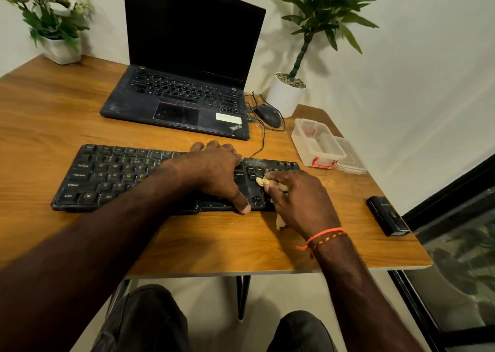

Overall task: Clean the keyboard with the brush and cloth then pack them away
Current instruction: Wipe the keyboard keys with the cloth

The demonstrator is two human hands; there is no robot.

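the long black plastic keyboard with yellow letters [112, 174] lies flat near the front of the wooden table [42, 116]. it looks stiff and light, likely to skid unless pinned, and its keys could pop off if snagged. the left hand [214, 169] rests spread on its middle, fingers over the back edge and thumb on the front lip, bracing it rather than gripping it. the right hand [297, 199] is clenched on a small beige cloth [263, 181], soft and bunched, pressed to the right-hand keys. best held wadded at the fingertips. the clear plastic box with red clips [317, 144] sits open, further right. i cannot see the brush.
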